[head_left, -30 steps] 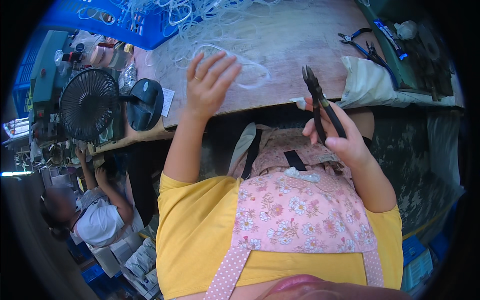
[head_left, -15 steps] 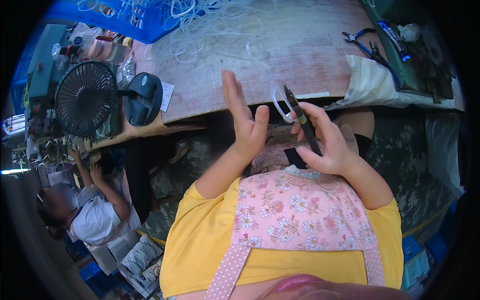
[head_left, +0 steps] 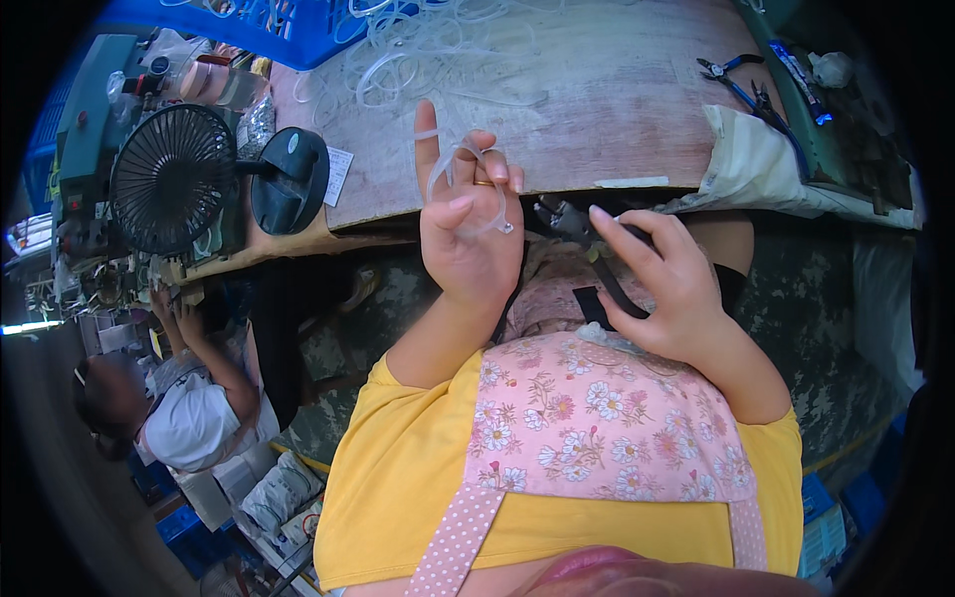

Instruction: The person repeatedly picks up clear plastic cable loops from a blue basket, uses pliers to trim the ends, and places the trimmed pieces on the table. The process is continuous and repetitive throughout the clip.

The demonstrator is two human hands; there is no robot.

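My left hand (head_left: 468, 239) is raised palm up, just in front of the table edge. A clear plastic loop (head_left: 435, 177) hangs across its fingers and palm, with a small shiny piece at its lower end. The index finger points up while the other fingers curl over the loop. To the right, my right hand (head_left: 667, 284) grips dark-handled pliers (head_left: 572, 223), their jaws pointing toward my left hand. The pliers' jaws and the loop are apart.
Many similar clear loops (head_left: 428, 50) lie on the wooden table (head_left: 587, 109) beside a blue basket (head_left: 298, 40). A black fan (head_left: 174, 184) stands at left. Blue-handled pliers (head_left: 734, 75) and a white bag (head_left: 746, 154) are at right. Another person (head_left: 204, 418) sits at far left.
The clear loop, beside the pliers in my right hand before, is now on my left hand. My left fingers have gone from straight to partly curled. The pliers' jaws have turned toward the left.
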